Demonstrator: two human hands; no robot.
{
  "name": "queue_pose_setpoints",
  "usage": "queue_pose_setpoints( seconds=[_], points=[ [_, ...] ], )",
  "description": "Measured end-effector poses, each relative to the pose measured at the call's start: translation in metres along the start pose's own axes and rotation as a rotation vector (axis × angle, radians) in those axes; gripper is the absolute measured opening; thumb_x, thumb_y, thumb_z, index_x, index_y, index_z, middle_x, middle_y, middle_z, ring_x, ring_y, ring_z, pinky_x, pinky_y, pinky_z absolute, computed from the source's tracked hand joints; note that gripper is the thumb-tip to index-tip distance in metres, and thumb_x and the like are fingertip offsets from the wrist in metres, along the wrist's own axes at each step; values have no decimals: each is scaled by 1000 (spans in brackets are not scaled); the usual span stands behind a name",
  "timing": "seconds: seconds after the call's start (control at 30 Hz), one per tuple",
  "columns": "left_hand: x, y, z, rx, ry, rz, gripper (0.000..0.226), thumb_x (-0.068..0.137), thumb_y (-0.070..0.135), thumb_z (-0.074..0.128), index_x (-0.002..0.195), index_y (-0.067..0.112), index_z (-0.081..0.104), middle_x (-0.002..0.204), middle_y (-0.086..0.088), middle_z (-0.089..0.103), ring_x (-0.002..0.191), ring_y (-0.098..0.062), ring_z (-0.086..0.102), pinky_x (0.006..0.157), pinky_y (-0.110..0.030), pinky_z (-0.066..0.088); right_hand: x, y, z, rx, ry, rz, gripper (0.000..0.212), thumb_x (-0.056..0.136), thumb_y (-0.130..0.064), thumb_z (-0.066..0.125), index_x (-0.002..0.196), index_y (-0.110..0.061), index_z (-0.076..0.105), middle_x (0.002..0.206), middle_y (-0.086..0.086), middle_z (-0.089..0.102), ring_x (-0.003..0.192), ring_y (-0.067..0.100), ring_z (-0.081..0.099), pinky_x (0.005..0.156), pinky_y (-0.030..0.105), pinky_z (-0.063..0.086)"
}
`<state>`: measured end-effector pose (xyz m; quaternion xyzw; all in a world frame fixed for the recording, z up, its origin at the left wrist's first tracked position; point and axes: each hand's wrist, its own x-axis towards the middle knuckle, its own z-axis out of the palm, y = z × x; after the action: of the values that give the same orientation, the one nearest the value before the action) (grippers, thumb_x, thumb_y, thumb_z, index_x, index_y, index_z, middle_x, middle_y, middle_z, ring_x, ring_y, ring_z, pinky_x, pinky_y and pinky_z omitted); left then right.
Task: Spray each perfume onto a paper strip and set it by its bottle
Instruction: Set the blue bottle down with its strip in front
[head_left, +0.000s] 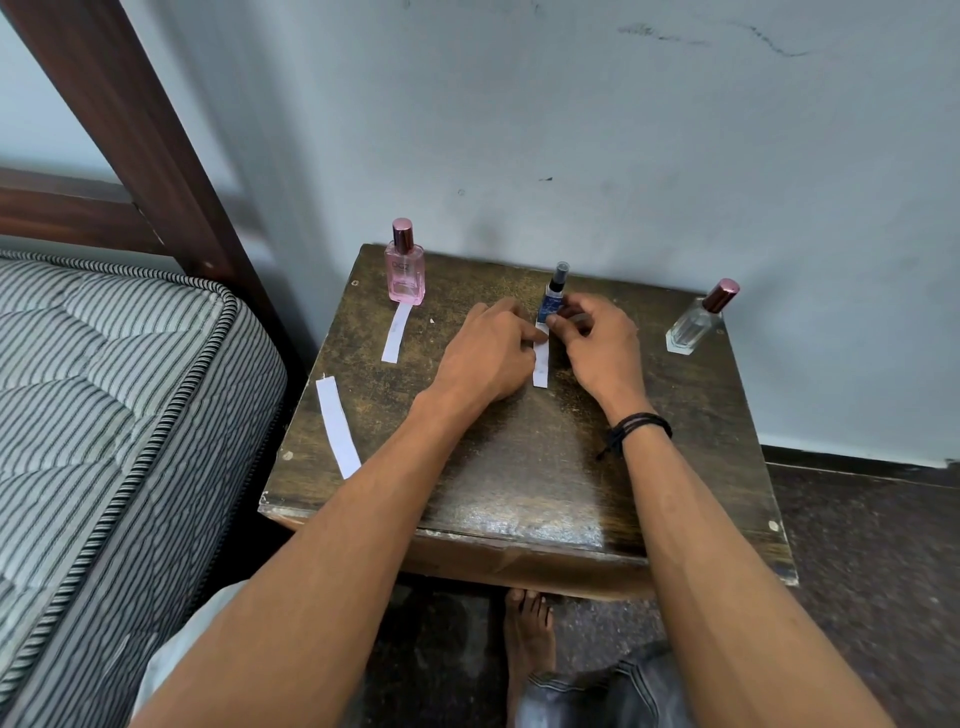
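Both hands work at the middle strip (541, 371), which lies on the desk (519, 467) directly in front of the blue bottle (555, 299). The left hand (488, 353) holds its edge with curled fingers. The right hand (597, 338) pinches its far end.

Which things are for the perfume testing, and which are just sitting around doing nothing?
For the job: pink bottle, blue bottle, clear bottle, first strip by the pink one, middle strip touched by left hand and right hand, spare strip at the table edge.
Just lying about: striped mattress, wooden bed frame, black wristband.
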<state>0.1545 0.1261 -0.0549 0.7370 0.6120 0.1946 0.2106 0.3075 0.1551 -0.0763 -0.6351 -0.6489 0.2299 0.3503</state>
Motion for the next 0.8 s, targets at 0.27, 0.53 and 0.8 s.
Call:
queue_pose_setpoints(
  seconds=[0.27, 0.53, 0.8],
  points=[
    [3, -3, 2, -6, 20, 15, 37, 94, 14, 54, 124, 25, 72, 129, -3, 61, 117, -29, 51, 106, -38, 40, -1, -2, -1, 21, -7, 6, 30, 90, -23, 76, 120, -21, 72, 104, -6, 70, 90, 9, 65, 82, 26, 52],
    [-1, -1, -4, -49, 34, 16, 35, 91, 12, 57, 122, 18, 73, 127, -4, 64, 116, -28, 56, 103, -35, 41, -1, -5, -1, 42, -7, 19, 31, 88, -30, 78, 117, -20, 72, 95, -10, 69, 84, 7, 65, 77, 25, 53],
    [-16, 0, -22, -127, 109, 38, 23, 94, 16, 59, 109, 15, 76, 111, 1, 65, 98, -18, 61, 91, -36, 52, -5, -7, -9, 94, -64, 48, 40, 86, -25, 82, 123, -19, 70, 100, -7, 70, 91, 5, 66, 72, 8, 45]
  ],
)
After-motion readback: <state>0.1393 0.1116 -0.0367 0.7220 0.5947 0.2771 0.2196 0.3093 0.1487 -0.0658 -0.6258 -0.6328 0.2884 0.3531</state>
